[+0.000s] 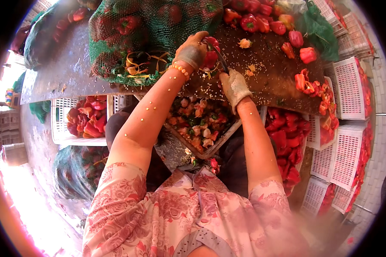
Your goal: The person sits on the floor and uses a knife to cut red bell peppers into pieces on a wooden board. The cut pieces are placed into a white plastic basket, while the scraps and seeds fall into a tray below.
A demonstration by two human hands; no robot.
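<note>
A red bell pepper is in the grip of my left hand, just above the table edge; my fingers hide part of it. My right hand holds a knife, whose dark curved blade reaches up beside the pepper. Both hands wear soiled work gloves. Close to my left hand lies a green mesh bag full of red peppers, with yellow ties at its mouth. Below my hands, a tray between my knees holds pepper cores, stems and seeds.
Seeds litter the dark table. Loose red peppers lie at its far right, near a piece of green netting. White crates of peppers are stacked at right. A white crate of cut peppers and another mesh bag stand at left.
</note>
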